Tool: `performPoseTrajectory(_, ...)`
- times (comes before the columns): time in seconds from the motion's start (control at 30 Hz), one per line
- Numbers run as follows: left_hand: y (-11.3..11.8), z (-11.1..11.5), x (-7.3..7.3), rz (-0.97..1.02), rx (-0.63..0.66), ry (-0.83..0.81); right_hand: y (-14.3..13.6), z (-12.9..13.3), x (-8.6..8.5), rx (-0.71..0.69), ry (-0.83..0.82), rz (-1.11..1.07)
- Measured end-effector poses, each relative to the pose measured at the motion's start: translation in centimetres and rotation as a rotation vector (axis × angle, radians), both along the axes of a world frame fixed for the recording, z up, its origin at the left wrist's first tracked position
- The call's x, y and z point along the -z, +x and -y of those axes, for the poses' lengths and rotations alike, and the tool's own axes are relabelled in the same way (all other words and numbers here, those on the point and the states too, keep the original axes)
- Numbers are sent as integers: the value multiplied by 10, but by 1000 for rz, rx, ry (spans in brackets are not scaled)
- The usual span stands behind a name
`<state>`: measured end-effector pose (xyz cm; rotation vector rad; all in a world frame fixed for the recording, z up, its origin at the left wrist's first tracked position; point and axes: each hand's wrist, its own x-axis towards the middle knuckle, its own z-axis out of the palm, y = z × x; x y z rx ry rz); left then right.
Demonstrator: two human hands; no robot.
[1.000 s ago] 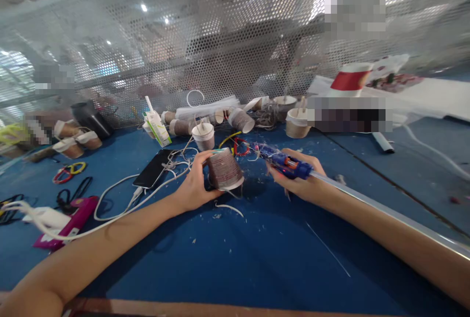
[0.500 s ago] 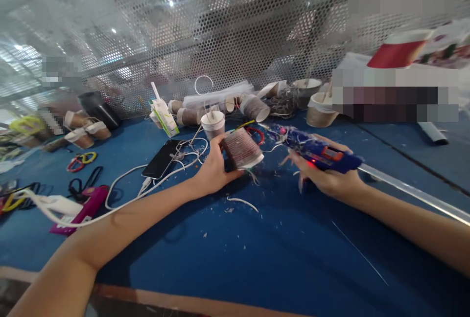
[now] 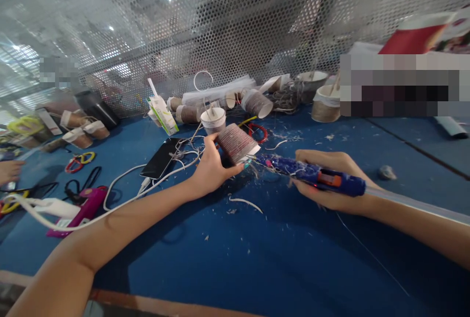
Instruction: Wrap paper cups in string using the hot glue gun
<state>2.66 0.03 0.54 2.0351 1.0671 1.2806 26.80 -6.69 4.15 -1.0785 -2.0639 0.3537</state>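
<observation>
A paper cup wrapped in brown and reddish string (image 3: 238, 145) is tilted in my left hand (image 3: 212, 169), its white rim facing lower right. My right hand (image 3: 336, 180) is wrapped round a blue glue gun (image 3: 312, 174) with a small red light lit. The gun's nozzle points left and is right beside the cup's white rim; whether it touches cannot be told. Glue strands cling to the gun's front, and a clear glue stick (image 3: 414, 203) sticks out of its back.
A phone (image 3: 160, 158) with white cables lies left of the cup. Behind stand a white cup (image 3: 213, 120), a drink carton (image 3: 164, 113) and several string-wrapped cups. Red-handled scissors (image 3: 260, 132) lie behind the held cup. Another person's hand (image 3: 10, 171) shows at the left edge.
The glue gun has moved down and left, bringing its nozzle to the cup's rim. The cup has tilted and shifted slightly left. Another person's hand has appeared at the far left.
</observation>
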Motion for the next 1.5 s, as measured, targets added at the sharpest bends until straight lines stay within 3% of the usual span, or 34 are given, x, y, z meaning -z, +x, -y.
performPoseTrajectory(0.37, 0, 3, -4, -18, -25, -17, -2, 1, -1, -43, 37, 100)
performPoseTrajectory(0.7, 0, 1, 1, -11, -5, 6, -1, 1, -1, -43, 13, 93)
performPoseTrajectory(1.5, -2, -1, 4, -17, -34, 5, -2, 7, -7, 176, -228, -22)
